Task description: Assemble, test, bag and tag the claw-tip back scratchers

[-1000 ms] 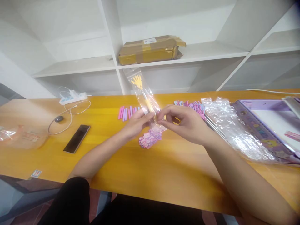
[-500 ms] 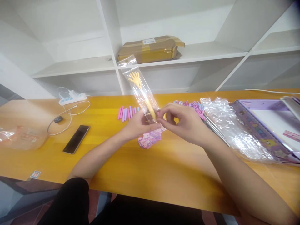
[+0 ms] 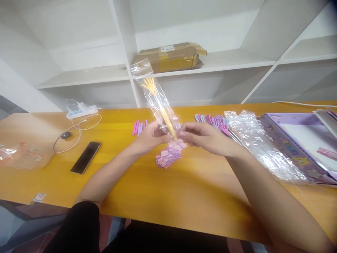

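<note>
Between my hands a clear plastic bag (image 3: pixel 143 68) is held up at a slant, with a yellow hand-shaped back scratcher (image 3: pixel 165 117) inside it. My left hand (image 3: pixel 151 138) grips the lower left side of the bag near the handle end. Thumb and fingers of my right hand (image 3: pixel 201 137) pinch the bag's lower right corner. Just below lie pink printed cards (image 3: pixel 168 156) in a fanned pile. Behind my left hand several pink and purple sticks (image 3: pixel 138 127) rest on the table, partly covered by it.
To the right are back scratchers with pink and blue heads (image 3: pixel 214 120), a stack of clear bags (image 3: pixel 263 147) and a purple box (image 3: pixel 286 140). A phone (image 3: pixel 85 157), a power strip (image 3: pixel 81 111) with a cable and an orange plastic bag (image 3: pixel 28 154) lie left. A taped carton (image 3: pixel 171 58) sits on the shelf.
The fingers of my right hand have flattened and shifted slightly down along the bag's lower end. My left hand and the bagged back scratcher have moved a little left.
</note>
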Demonstrator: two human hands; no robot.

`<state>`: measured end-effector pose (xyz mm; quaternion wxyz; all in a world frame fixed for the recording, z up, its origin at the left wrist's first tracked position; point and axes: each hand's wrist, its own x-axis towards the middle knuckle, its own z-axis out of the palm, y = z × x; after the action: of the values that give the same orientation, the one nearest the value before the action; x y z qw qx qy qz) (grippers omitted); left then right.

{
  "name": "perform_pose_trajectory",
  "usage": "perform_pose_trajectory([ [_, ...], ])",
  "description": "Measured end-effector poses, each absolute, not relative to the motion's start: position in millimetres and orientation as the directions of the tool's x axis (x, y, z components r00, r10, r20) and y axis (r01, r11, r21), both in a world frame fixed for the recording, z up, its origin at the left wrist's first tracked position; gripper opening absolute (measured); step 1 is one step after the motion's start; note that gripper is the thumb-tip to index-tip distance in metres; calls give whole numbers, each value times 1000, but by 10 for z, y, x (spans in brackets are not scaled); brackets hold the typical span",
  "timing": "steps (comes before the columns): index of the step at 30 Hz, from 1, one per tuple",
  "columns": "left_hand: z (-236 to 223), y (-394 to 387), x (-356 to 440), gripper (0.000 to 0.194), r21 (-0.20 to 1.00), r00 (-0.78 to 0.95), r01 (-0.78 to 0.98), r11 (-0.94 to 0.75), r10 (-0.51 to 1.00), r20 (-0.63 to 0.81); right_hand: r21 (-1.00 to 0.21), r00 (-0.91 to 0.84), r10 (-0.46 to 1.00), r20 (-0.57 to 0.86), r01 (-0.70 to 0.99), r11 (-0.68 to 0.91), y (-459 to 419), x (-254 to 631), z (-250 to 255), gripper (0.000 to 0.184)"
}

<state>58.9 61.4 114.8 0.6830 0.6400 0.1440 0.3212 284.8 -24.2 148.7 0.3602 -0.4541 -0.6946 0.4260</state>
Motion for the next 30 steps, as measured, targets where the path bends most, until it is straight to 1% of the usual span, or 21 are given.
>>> perform_pose_trajectory([
  [3,1179,613,585,54,965,776,-258,-36,587,229,-893,-361,921,149,352,282,-242,2840,1496,50],
  [6,1226,638,547,52,977,803,-202,-69,559,206,-835,-333,916,225,418,357,-241,2840,1472,52],
  [8,1258,652,519,54,983,813,-161,-92,551,185,-794,-310,911,272,463,395,-240,2835,1455,50],
  [11,1293,635,505,56,982,805,-130,-134,563,184,-738,-271,903,335,520,430,-242,2816,1442,44],
  [14,1297,577,525,58,986,795,-79,-149,587,153,-694,-240,885,398,552,462,-245,2800,1446,41],
  [19,1270,519,544,64,991,767,-13,-133,634,95,-671,-259,871,418,559,488,-244,2810,1451,38],
  [23,1284,532,541,57,989,760,-5,-151,642,102,-663,-250,867,431,564,492,-237,2809,1448,34],
  [27,1321,546,537,53,983,749,-20,-184,648,136,-665,-226,863,452,560,495,-232,2802,1456,38],
  [30,1345,545,509,40,962,760,18,-274,629,165,-661,-245,851,464,544,517,-227,2815,1463,36],
])
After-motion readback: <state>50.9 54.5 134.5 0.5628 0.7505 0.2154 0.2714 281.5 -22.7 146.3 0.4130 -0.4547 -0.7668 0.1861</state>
